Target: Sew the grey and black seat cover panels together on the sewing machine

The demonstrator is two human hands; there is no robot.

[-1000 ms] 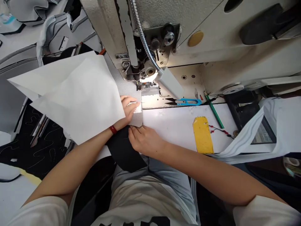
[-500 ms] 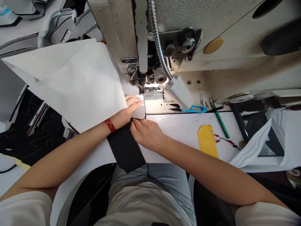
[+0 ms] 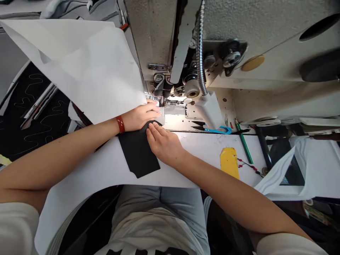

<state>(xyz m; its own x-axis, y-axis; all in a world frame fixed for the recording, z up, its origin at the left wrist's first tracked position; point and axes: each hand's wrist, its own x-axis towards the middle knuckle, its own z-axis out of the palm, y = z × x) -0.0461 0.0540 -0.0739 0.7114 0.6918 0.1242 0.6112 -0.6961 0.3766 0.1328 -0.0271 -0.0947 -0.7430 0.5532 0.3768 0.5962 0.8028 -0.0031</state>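
Note:
My left hand (image 3: pixel 142 116), wearing a red wristband (image 3: pixel 120 124), lies with fingers stretched over a grey woven fabric piece (image 3: pixel 162 118) close to the sewing machine's presser foot (image 3: pixel 162 102). A label with barcode-like lines (image 3: pixel 151 96) shows just beyond those fingertips. My right hand (image 3: pixel 165 143) rests its extended fingers on the upper edge of a black fabric piece (image 3: pixel 139 157); its thumb is hidden. This black piece hangs toward me over the white table. Left of the machine, a large white sheet (image 3: pixel 98 71) covers part of the work beside my left hand.
Blue-handled thread snips (image 3: pixel 219 130) lie right of the needle area, near a green pencil (image 3: pixel 244 143). A yellow tag (image 3: pixel 229 163) and a beaded cord (image 3: pixel 249 164) are on the white table (image 3: pixel 193 148). The lamp head (image 3: pixel 209 109) hangs low beside the needle.
My right hand has gone from pinching the black fabric's edge to lying on top of it. The black piece has moved up toward the machine, and the camera view has shifted.

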